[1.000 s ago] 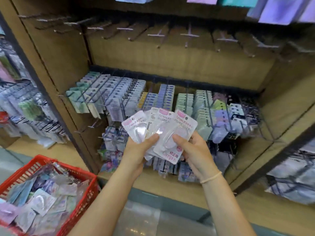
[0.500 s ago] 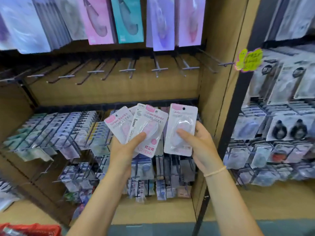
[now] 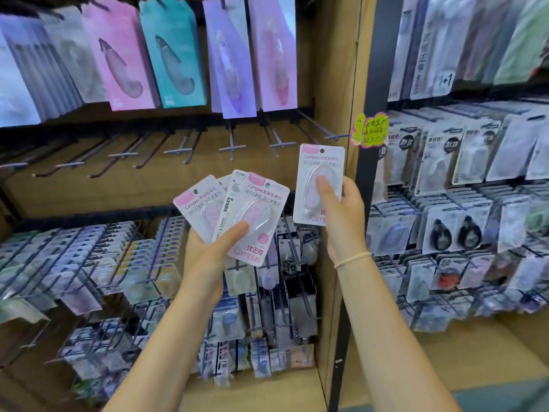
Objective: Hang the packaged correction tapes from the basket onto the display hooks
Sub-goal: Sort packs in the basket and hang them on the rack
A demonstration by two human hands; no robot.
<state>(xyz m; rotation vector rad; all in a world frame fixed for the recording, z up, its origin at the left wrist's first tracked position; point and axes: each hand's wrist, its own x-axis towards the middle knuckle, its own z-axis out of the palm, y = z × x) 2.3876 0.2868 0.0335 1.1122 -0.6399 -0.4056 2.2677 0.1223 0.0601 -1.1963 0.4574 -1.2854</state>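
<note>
My left hand (image 3: 208, 257) holds a fan of pink-and-white packaged correction tapes (image 3: 252, 215), thumb across the front pack. My right hand (image 3: 344, 209) pinches a single correction tape pack (image 3: 319, 171) upright, thumb on its clear blister, raised to the right of the fan. The pack's hang hole sits a little below and right of the row of bare display hooks (image 3: 231, 148) on the wooden back panel. The basket is out of view.
Large pink, teal and purple packs (image 3: 175, 55) hang above the bare hooks. Full hooks of small packs (image 3: 89, 257) fill the rows below. A wooden divider with a yellow tag (image 3: 370, 129) separates a stocked bay (image 3: 460, 203) on the right.
The view swung up and right, losing the red basket. My right hand drew one pack off the fan and lifted it up to the right, toward the bare hooks.
</note>
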